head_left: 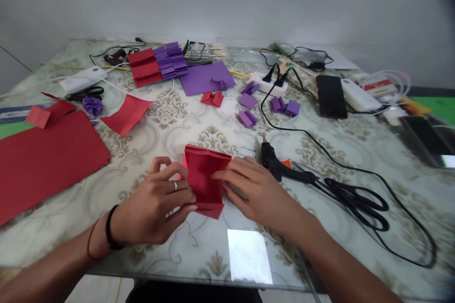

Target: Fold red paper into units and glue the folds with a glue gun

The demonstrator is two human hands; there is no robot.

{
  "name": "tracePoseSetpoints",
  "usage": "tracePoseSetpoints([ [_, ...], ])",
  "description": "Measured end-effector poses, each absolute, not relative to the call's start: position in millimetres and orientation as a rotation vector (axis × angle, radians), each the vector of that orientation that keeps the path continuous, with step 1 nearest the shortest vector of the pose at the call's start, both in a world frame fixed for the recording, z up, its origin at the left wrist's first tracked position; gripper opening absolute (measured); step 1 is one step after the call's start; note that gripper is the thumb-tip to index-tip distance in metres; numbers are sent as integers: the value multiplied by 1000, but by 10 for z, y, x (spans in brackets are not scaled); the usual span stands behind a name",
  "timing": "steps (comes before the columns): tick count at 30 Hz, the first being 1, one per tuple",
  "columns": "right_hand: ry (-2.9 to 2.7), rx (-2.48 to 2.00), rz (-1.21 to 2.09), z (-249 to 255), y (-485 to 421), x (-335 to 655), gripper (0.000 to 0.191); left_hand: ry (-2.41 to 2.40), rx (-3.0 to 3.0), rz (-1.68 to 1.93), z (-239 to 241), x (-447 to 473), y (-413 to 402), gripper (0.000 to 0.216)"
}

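In the head view, the left hand (152, 204) is pinching the near-left edge of the folded red paper (202, 176), seemingly steadying it; the right hand (253, 187) is grasping the opposite side, probably bracing the folds, the paper sitting between both hands.

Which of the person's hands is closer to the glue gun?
The right hand. It is close beside the glue gun; the left hand is farther away, at the opposite edge of the folded red paper.
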State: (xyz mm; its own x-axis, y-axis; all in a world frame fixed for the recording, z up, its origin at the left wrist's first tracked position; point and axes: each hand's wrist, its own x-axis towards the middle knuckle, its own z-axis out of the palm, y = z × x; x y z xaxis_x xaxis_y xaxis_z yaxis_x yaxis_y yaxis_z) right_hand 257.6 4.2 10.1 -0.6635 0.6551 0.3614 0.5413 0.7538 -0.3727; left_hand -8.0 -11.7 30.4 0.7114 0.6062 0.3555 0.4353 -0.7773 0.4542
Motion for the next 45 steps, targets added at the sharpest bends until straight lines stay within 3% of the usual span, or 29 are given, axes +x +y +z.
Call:
tracePoseSetpoints([
  [4,-2468,-911,303,108,68,2618,14,928,2588,688,377,-193,-43,17],
  [11,-2420,-840,242,121,15,2558,23,1150,2336,690,441,-208,27,22],
  [22,-2443,-628,183,145,-152,2377,23,1462,1940,105,395,-214,162,47],
  [31,-2426,-679,208,169,-156,2408,24,1501,2039,118,446,-270,172,26],
  [34,-2422,-713,278,169,-129,2455,19,1493,2068,133,438,-335,194,26],
  [41,-2241,-947,397,191,-87,2496,28,1380,2035,175,465,-286,109,29],
  [45,-2109,-1110,401,175,-84,2486,14,1321,2004,236,439,-195,28,27],
])
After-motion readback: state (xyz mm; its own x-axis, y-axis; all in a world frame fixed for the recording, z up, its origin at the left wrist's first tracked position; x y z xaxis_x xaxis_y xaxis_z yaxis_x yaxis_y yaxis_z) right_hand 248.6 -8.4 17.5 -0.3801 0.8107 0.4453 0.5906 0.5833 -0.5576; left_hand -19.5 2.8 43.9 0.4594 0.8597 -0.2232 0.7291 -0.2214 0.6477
